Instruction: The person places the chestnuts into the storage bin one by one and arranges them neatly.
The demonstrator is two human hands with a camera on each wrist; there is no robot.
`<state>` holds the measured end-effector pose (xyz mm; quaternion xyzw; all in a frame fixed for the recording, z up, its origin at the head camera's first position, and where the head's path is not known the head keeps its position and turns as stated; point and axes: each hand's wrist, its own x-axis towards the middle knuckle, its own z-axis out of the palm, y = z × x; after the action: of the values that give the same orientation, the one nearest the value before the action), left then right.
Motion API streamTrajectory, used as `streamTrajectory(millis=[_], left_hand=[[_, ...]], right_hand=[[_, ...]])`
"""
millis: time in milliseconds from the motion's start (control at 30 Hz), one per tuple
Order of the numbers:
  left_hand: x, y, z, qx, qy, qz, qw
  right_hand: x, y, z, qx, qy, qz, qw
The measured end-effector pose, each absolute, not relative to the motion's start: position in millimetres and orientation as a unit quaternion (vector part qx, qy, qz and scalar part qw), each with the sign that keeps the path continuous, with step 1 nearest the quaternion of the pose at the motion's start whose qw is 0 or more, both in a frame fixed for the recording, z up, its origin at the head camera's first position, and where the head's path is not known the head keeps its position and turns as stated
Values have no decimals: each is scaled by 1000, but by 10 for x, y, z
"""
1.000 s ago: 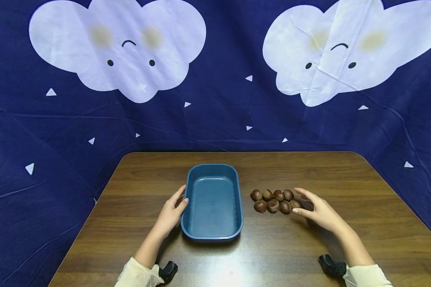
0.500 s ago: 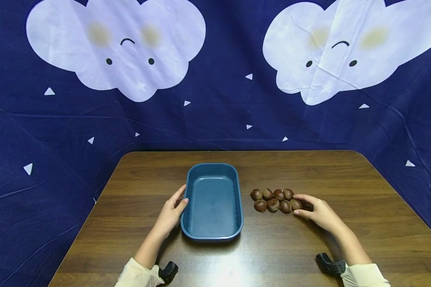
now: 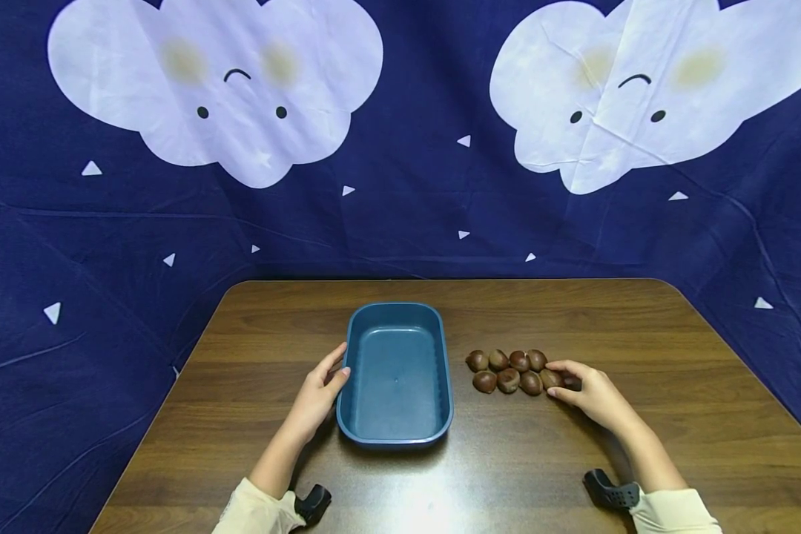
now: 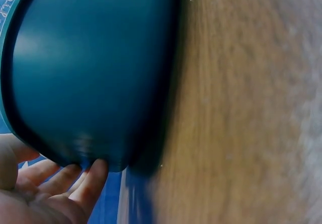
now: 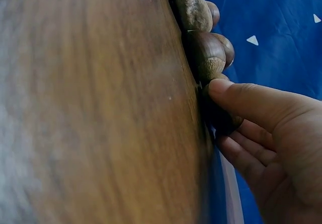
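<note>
A deep blue rectangular plastic box (image 3: 395, 437) stands on the table. At its left side is my left hand (image 3: 317, 400); the fingers (image 4: 93, 186) lie fairly straight against the outer wall, with the thumb at the rim. Several brown chestnuts (image 3: 508, 380) lie in two rows to the right of the box. My right hand (image 3: 594, 393) is at the right end of these rows. Its thumb and fingers pinch the end chestnut (image 5: 219, 116) of the front row, partly hidden by them. Neighbouring chestnuts (image 5: 207, 53) sit close beside it in the right wrist view.
The wooden table (image 3: 507, 460) has rounded far corners and a glare patch near its front. Behind it hangs a dark blue cloth (image 3: 414, 208) printed with white clouds. Black wrist devices (image 3: 314, 506) are worn at both cuffs.
My right hand has moved slightly left, and its thumb and fingers have closed around the end chestnut. The left hand and the box stay where they were.
</note>
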<state>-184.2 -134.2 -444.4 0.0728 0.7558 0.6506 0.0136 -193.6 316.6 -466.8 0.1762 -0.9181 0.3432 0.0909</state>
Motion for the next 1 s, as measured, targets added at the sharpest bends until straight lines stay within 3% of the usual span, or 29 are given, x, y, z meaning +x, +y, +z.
streamTrajectory(millis=[333, 667, 1000], left_hand=[[-1833, -1346, -4449, 61, 751, 657, 30], [-1850, -1357, -4455, 59, 758, 649, 25], [-1836, -1358, -4451, 59, 760, 647, 28]], right_hand=[[-1938, 3157, -4619, 166, -917, 350, 99], [-1995, 3081, -4482, 198, -909, 324, 169], [-2022, 2831, -4184, 225, -898, 328, 187]])
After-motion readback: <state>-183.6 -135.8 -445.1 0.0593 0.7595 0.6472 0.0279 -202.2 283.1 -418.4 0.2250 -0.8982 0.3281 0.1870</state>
